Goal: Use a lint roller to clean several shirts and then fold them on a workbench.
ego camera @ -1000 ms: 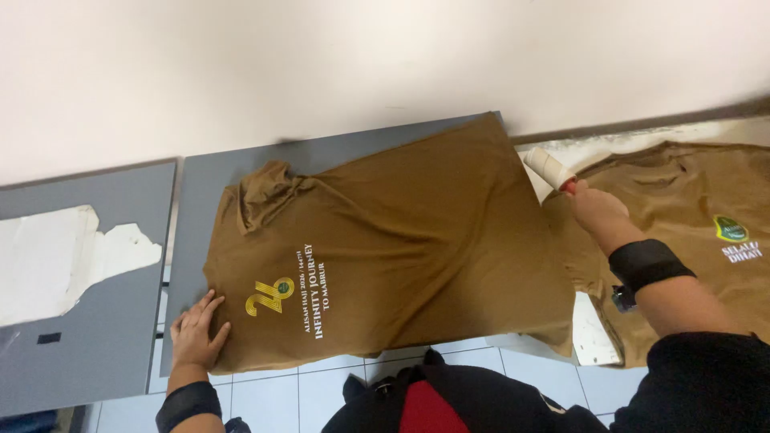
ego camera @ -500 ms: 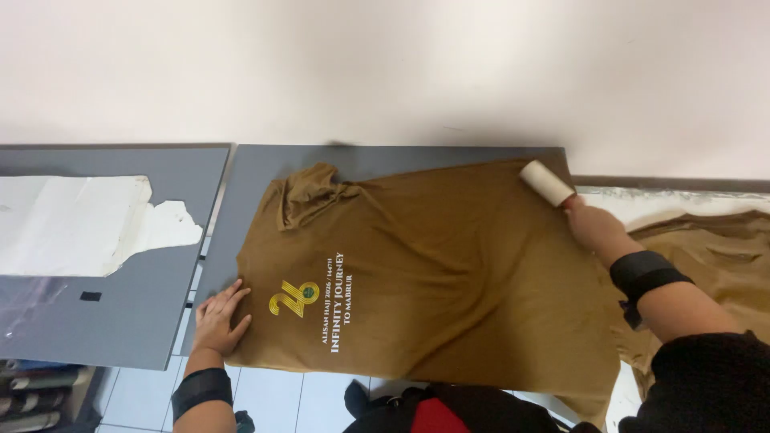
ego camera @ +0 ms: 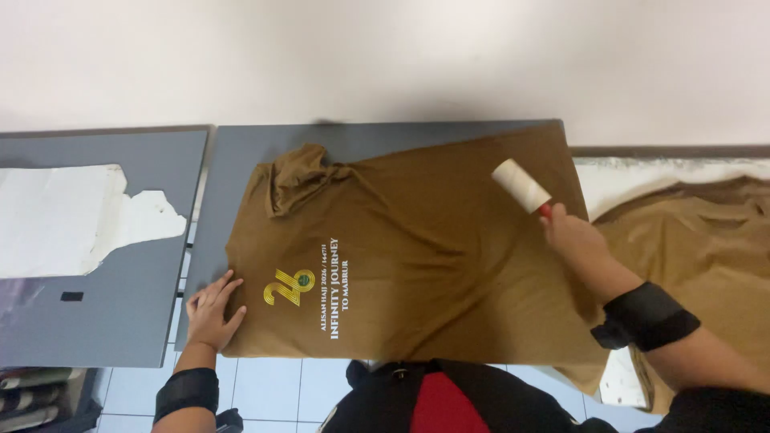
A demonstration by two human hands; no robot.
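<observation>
A brown t-shirt [ego camera: 417, 240] with a yellow emblem and white lettering lies spread on a grey board [ego camera: 241, 168]. My left hand [ego camera: 212, 309] rests flat on the shirt's near left corner, fingers apart. My right hand [ego camera: 573, 236] grips the red handle of a lint roller [ego camera: 521, 186], whose pale roll touches the shirt near its far right side. The shirt's sleeve is bunched at the far left.
A second grey board [ego camera: 96, 321] at left carries a torn white sheet [ego camera: 72, 216]. Another brown shirt [ego camera: 698, 240] lies on a white surface at right. A pale wall runs behind. Tiled floor shows below.
The view has shifted, so the shirt sits more central. My right hand has brought the roller in from the shirt's far right corner onto the fabric. My left hand stays on the corner.
</observation>
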